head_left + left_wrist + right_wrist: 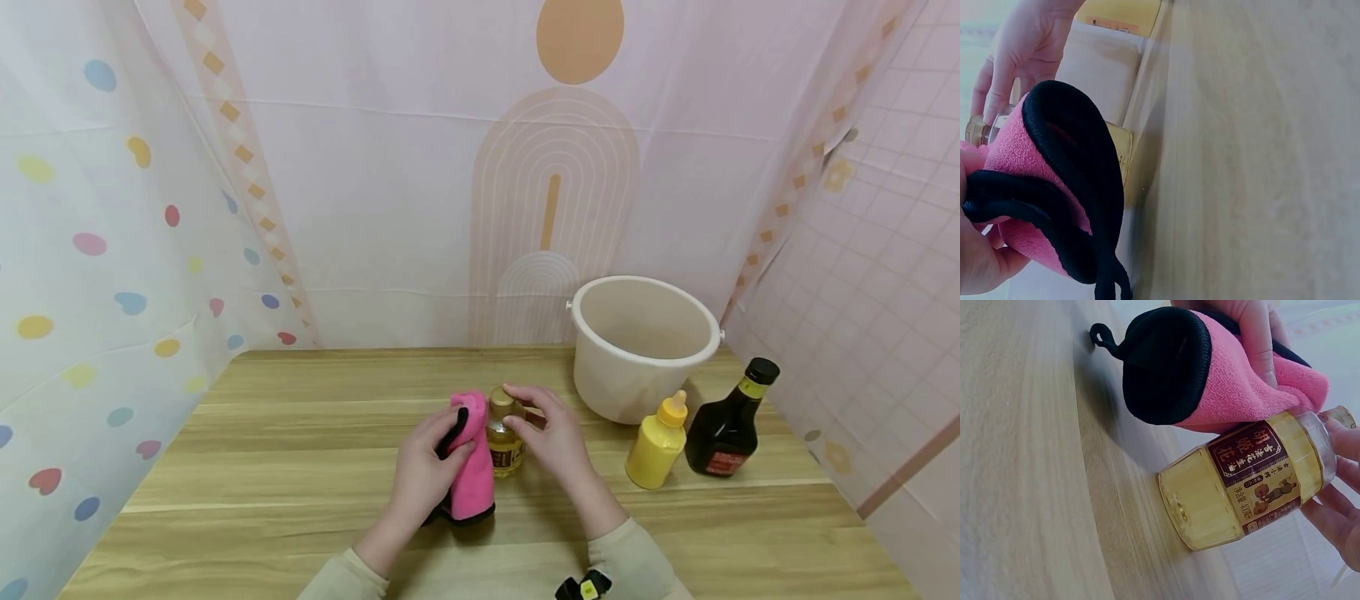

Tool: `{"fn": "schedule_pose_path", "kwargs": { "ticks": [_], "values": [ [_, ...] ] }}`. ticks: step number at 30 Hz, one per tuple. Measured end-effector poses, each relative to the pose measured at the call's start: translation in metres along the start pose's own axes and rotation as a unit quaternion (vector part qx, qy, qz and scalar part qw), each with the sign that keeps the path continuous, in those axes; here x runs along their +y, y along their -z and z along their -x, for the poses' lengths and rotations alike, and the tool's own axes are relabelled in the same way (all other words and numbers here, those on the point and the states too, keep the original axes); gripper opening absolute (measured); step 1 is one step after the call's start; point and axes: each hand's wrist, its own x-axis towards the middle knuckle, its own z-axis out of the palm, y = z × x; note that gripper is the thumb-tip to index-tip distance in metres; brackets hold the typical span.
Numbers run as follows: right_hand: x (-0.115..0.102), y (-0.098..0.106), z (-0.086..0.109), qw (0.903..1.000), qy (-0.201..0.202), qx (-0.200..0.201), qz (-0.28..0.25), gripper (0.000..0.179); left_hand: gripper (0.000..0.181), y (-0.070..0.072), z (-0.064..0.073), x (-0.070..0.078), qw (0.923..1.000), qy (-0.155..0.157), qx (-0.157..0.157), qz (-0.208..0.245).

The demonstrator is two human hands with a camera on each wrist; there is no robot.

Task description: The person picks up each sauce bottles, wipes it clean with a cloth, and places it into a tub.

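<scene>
My left hand (427, 467) grips a folded pink cloth (472, 467) with black edging. A black hanging loop (1104, 339) sticks out from the cloth's lower end in the right wrist view. Just right of the cloth, an oil bottle (1229, 481) with a gold cap (501, 398) and a dark red label stands on the table. My right hand (551, 429) holds this bottle by its neck and cap, thumb on the near side. The cloth lies against or very close to the bottle's side and hides part of it.
To the right stand a yellow squeeze bottle (651, 454) and a dark sauce bottle (723, 433) with a black cap. Behind them is a cream bucket (615, 387). A wooden table (285, 467) runs back to a patterned curtain (375, 208).
</scene>
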Motion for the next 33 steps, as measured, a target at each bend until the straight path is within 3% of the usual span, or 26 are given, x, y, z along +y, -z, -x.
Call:
{"fn": "schedule_pose_path", "kwargs": {
  "ticks": [5,12,15,33],
  "values": [
    [0.001,0.0,0.0,1.0,0.003,0.0,0.0,0.041,0.039,-0.001,0.001,0.0,0.9996,0.018,0.002,0.02],
    [0.0,0.0,0.001,1.0,0.001,0.0,0.002,0.041,0.034,-0.001,0.005,-0.004,0.9958,0.084,-0.02,0.033],
    [0.0,0.0,0.001,1.0,0.001,-0.001,0.002,0.041,0.036,-0.002,0.006,-0.005,0.9946,0.095,-0.026,0.03],
    [-0.001,0.0,0.0,1.0,0.001,-0.002,0.001,0.04,0.035,-0.002,0.003,-0.01,0.9942,0.094,-0.044,-0.028]
  ]
}}
